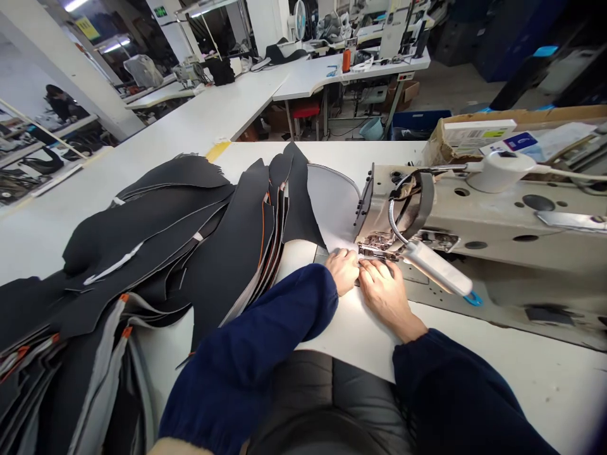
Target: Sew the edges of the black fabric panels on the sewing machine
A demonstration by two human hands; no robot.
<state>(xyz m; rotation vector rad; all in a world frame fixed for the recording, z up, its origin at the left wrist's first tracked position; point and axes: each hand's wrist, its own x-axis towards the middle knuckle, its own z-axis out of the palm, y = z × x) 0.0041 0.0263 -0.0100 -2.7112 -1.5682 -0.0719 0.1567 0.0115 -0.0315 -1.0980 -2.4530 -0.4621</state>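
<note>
My left hand [344, 272] is closed at the needle area of a sewing machine [412, 208], its fingers curled on the near edge of a grey fabric piece [332, 199]. Close beside it, my right hand [385, 294] has its fingers together, pinching at the same edge just below the presser foot [378, 251]. Most of that edge is hidden under the fingers. The grey piece spreads away behind the machine head. Left of my hands lies a stack of black fabric panels [232, 234], some with orange edging and pale undersides.
A white lamp [439, 268] on a flexible neck hangs right of the needle. More dark panels [33, 379] drape at the lower left. A cardboard box [436, 142] stands behind the machine. Farther back are white worktables [303, 79], an orange thread spool [346, 60] and a seated person [64, 104].
</note>
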